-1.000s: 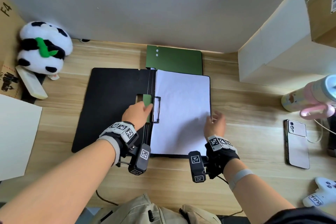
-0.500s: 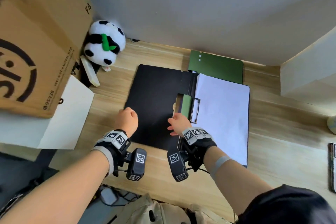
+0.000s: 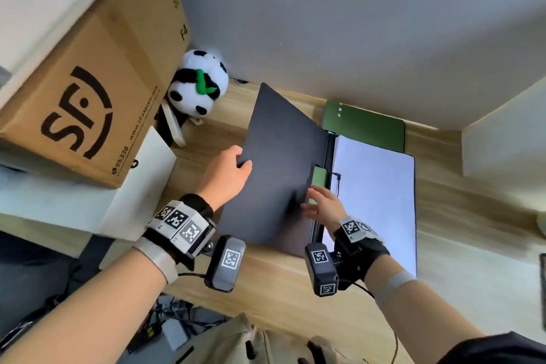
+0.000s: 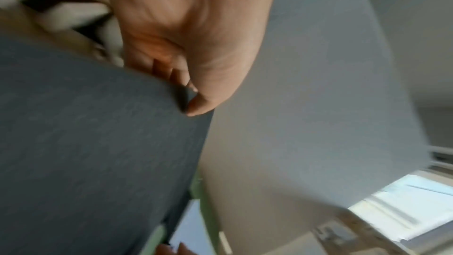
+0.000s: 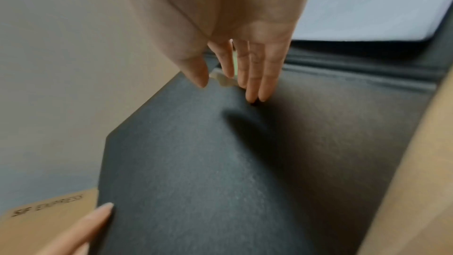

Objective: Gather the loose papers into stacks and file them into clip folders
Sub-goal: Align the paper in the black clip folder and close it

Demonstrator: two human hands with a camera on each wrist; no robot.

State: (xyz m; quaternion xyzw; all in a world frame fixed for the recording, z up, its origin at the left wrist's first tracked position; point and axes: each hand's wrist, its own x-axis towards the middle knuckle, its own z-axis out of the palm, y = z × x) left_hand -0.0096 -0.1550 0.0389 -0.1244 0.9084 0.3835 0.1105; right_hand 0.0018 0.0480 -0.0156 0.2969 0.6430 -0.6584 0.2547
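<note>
From the head camera, a black matte clip folder [image 3: 280, 174] lies open on the pale wooden desk [image 3: 295, 289], its left cover lifted and tilted up off the surface. The left hand [image 3: 227, 177] grasps that cover's outer edge, thumb on the upper face and fingers hidden behind it. The right hand [image 3: 323, 205] is released, fingers straight, touching the cover near the spine just below a small green clip tab [image 3: 319, 177]. A stack of white paper sheets [image 3: 373, 195] rests flat on the folder's right half, held at its left edge by the thin wire clip. A dark green flat folder [image 3: 366, 124] lies behind it against the grey wall. To the left stand a brown cardboard shipping box printed with black letters [image 3: 88, 91], a black-and-white plush panda with a green leaf [image 3: 199, 87] and a white flat board [image 3: 139, 183] leaning below the box.

The left wrist camera is blurred; it shows the left hand [image 4: 191, 32] with thumb tip pressed on the folder's black cover [image 4: 93, 152] and fingers curled behind its edge.

The right wrist camera shows the right hand [image 5: 247, 46] with straight fingers [image 5: 255, 77] whose tips rest on the black cover [image 5: 220, 162] near the spine; the white paper [image 5: 377, 3] lies beyond, and the left thumb holds the cover's far corner beside the cardboard box [image 5: 36, 220].
</note>
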